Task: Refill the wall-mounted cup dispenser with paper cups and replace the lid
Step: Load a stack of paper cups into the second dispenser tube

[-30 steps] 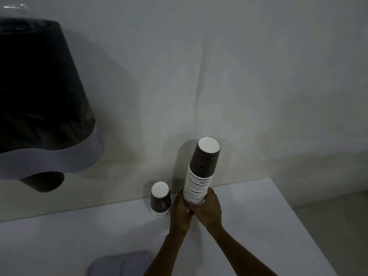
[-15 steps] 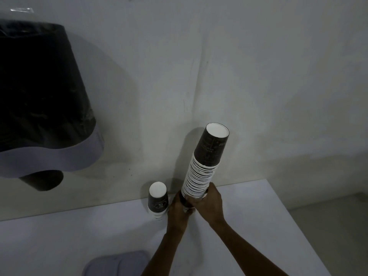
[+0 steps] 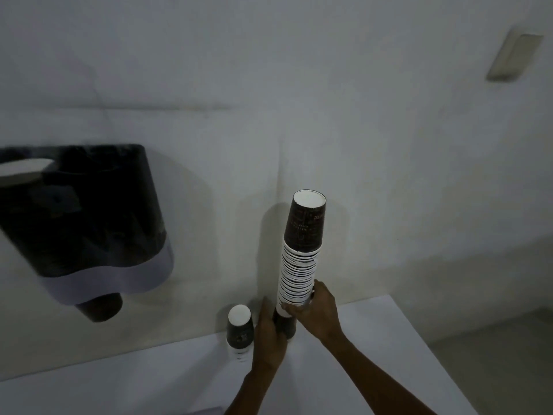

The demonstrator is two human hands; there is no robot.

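Tall stack of dark printed paper cups with white rolled rims (image 3: pixel 300 256), nested upside down, white bottom of the top cup facing up, sits centre-right of the frame, leaning slightly right at the top. Right hand (image 3: pixel 318 310) is closed around the lower rims of the stack. Left hand (image 3: pixel 269 333) is wrapped around the dark cup at the stack's base, fingers curled, thumb side up.

Short stack of the same dark paper cups (image 3: pixel 239 330) stands upside down on the matte white tabletop (image 3: pixel 374 354), just left of the left hand, near the wall.

Wall-mounted cup dispenser, dark translucent tapered shell with a smooth grey wavy band at the bottom (image 3: pixel 89 223), is at the left edge. Its top is open: a white cup rim (image 3: pixel 21 172) shows inside. A dark cup (image 3: pixel 101 307) pokes out underneath. A grey lid corner (image 3: pixel 206 411) is barely visible at the bottom edge.

Rough white plaster wall (image 3: pixel 359 115); a beige rectangular wall plate (image 3: pixel 514 56) is at upper right.

Versus 0.5 s ago: the camera has tilted up, so the dispenser sits lower in the frame with its open top now visible. The stack is higher and more upright. Both grips are unchanged.
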